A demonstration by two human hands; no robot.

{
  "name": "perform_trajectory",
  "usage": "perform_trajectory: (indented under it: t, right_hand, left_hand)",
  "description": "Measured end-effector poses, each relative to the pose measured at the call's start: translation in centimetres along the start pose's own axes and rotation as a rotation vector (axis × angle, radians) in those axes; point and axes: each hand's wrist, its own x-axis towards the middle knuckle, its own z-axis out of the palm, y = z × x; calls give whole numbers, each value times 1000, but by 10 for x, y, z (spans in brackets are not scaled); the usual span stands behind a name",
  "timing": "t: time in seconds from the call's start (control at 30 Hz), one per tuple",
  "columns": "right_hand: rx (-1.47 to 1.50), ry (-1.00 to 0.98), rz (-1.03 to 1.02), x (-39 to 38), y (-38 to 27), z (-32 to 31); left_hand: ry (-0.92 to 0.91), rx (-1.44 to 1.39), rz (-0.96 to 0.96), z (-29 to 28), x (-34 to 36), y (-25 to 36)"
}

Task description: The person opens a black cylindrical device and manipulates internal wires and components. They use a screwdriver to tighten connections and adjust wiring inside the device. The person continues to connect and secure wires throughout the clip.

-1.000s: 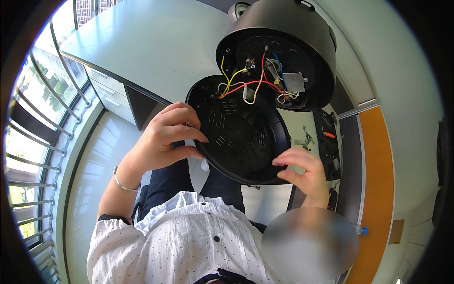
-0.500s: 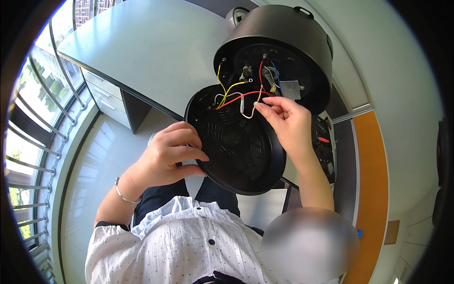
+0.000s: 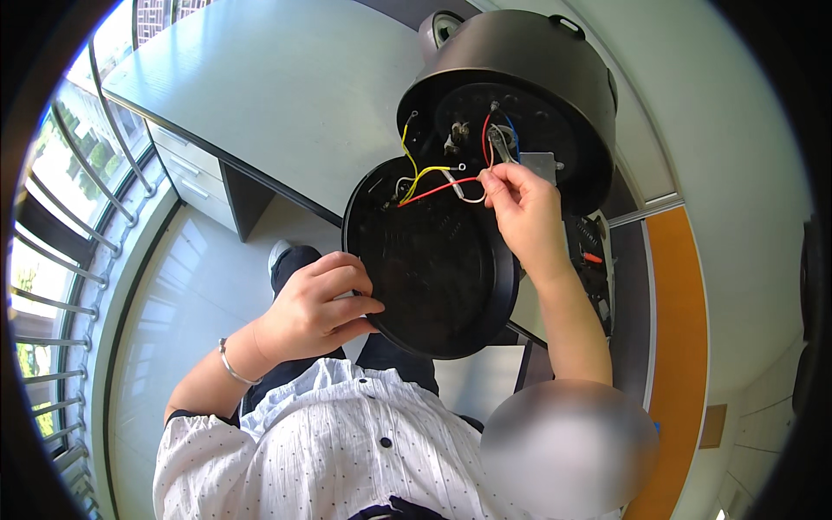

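An upturned dark grey appliance housing (image 3: 529,48) lies with its wired underside facing me, a metal plate (image 3: 537,165) inside. Below it, my left hand (image 3: 329,308) grips the near-left rim of a round black base cover (image 3: 433,269) with slotted vents. Yellow wires (image 3: 416,178), one ending in a ring terminal, run between cover and housing, as do red (image 3: 442,186), white and blue ones. My right hand (image 3: 524,212) has thumb and forefinger pinched on wires above the cover's right side; the red and white ones meet there, and which it holds is hard to tell.
Housing and cover are at the right part of a pale desk (image 3: 260,69) with drawers (image 3: 186,173) below. A black tool tray (image 3: 589,238) shows behind my right forearm. A railed window (image 3: 65,286) is at left, an orange panel (image 3: 676,321) at right.
My right hand has gone from the cover's right rim up to the wires, pinching them. The cover and my left hand have shifted a little lower in the picture.
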Motion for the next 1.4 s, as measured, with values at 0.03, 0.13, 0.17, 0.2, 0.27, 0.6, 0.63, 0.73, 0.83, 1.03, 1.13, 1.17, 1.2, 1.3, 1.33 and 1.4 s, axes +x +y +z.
perform_trajectory:
  t: [0.03,0.13,0.17,0.2,0.27,0.6,0.63,0.73,0.83,1.03,1.13,1.17,1.2,1.3,1.33,1.4]
  right_hand:
    - [13,17,-4,0,-1,-1]
    - [91,28,43,-2,-1,0]
    - [124,24,68,-4,-2,1]
    - [156,23,100,-7,-2,0]
    - [227,3,128,-10,-7,-1]
    - [242,2,115,-28,5,6]
    - [241,2,132,-31,6,6]
    - [211,0,104,-37,9,4]
    - [205,14,47,-39,14,6]
    - [179,40,-40,-32,2,10]
    - [161,58,-67,-27,5,15]
    - [156,62,-73,-25,6,17]
    - [160,82,-87,-22,6,18]
    - [166,126,-111,-19,5,20]
    - [164,132,-108,-19,7,20]
    - [134,132,-93,-20,10,18]
  left_hand:
    - [-4,3,2,1,0,0]
    - [-87,-19,3,-14,9,4]
    - [-87,-24,-14,-22,13,7]
    - [-91,-35,-30,-29,16,7]
    - [-21,-13,-46,-38,25,2]
    - [23,-101,-351,-23,94,-37]
    - [-2,-75,-331,-19,99,-39]
    - [-29,-57,-297,-8,110,-46]
    - [-85,-60,-286,-3,117,-54]
    - [-24,-119,-381,-1,122,-62]
    - [36,-333,-669,1,129,-52]
    - [70,-383,-718,2,131,-51]
    - [104,-433,-767,3,132,-51]
    - [171,-490,-772,10,132,-61]
    - [174,-489,-776,10,132,-62]
    - [183,-491,-786,11,133,-62]
